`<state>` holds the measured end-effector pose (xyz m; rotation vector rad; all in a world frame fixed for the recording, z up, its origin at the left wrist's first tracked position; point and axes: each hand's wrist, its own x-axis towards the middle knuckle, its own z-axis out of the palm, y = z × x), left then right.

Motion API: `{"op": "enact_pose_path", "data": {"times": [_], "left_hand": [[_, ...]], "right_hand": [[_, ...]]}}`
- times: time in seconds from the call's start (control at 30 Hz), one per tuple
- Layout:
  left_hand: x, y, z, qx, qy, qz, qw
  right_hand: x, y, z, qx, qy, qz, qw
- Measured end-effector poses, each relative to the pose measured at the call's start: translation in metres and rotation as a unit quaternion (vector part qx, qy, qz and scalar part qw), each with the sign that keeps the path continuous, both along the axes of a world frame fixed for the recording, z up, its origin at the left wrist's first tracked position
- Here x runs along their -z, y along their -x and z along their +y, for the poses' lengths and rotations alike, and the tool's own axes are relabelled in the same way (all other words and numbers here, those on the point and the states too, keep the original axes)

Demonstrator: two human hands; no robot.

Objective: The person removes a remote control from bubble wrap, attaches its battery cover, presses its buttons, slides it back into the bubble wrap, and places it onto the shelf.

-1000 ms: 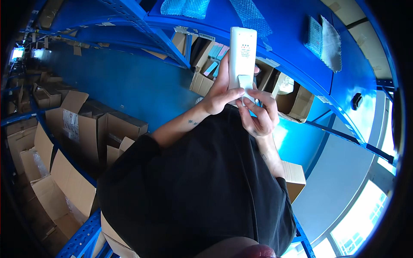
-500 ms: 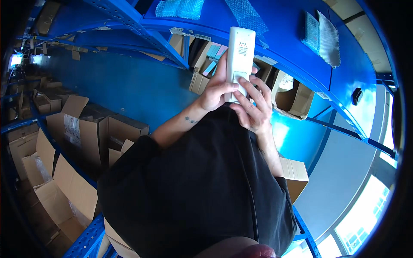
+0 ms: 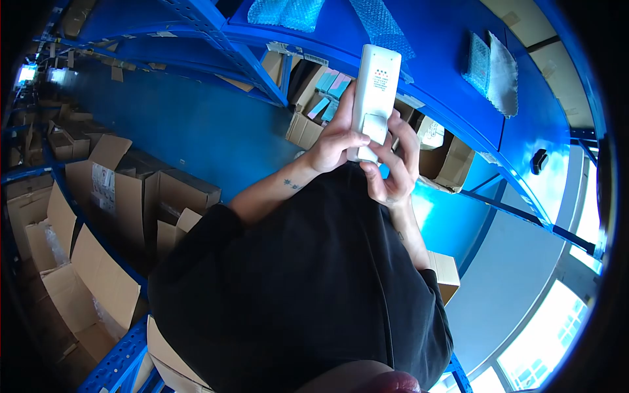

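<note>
A white remote control (image 3: pixel 378 82) is held up in front of me, its back with printed text turned towards me. My left hand (image 3: pixel 332 145) is wrapped round its left side, with the thumb across the lower part. Over the battery compartment, a small white battery cover (image 3: pixel 375 126) looks slightly raised. My right hand (image 3: pixel 397 171) is curled at the lower right, fingers against the cover and the bottom end. Whether the cover is fully detached I cannot tell.
Bubble-wrap pouches (image 3: pixel 386 29) and a small black object (image 3: pixel 539 161) lie on the blue shelf (image 3: pixel 445 78). Beneath it, an open carton (image 3: pixel 304 124) holds pink and teal boxes. Several open cardboard boxes (image 3: pixel 108 275) stand at the left.
The remote control has tilted and shifted slightly right. My right fingers have moved from lying on the battery cover to its lower edge and side, and the cover looks more raised.
</note>
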<state>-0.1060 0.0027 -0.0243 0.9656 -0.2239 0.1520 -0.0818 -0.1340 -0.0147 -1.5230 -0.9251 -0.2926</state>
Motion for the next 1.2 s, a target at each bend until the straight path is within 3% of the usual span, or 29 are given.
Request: {"op": "enact_pose_path", "data": {"times": [0.1,0.3,0.47,0.6,0.63,0.77,0.93,1.2], "left_hand": [[-0.008,0.0,-0.003,0.005,-0.011,-0.024,1.0],[-0.01,0.001,-0.005,-0.023,-0.009,-0.013,1.0],[-0.012,0.005,-0.004,0.018,0.049,0.001,0.999],[-0.016,0.006,-0.002,0.028,0.042,-0.03,0.998],[-0.016,0.006,0.0,0.029,0.039,-0.031,0.998],[-0.008,0.004,0.002,0.068,0.102,-0.012,0.992],[-0.004,0.008,0.0,0.083,0.081,0.004,0.993],[0.001,0.008,-0.002,0.106,0.091,0.018,0.99]], "right_hand": [[0.0,-0.004,-0.01,0.012,0.054,-0.124,0.991],[0.0,-0.01,-0.01,-0.008,0.067,-0.145,0.987],[-0.01,-0.005,-0.006,-0.001,0.086,-0.171,0.981],[-0.01,0.003,0.006,-0.046,-0.062,0.108,0.991],[-0.01,0.003,0.006,-0.044,-0.065,0.106,0.991],[0.0,0.006,0.0,-0.151,-0.103,0.34,0.923],[0.01,0.011,-0.011,-0.194,-0.094,0.433,0.875],[0.006,0.019,-0.014,-0.144,-0.078,0.428,0.889]]}}
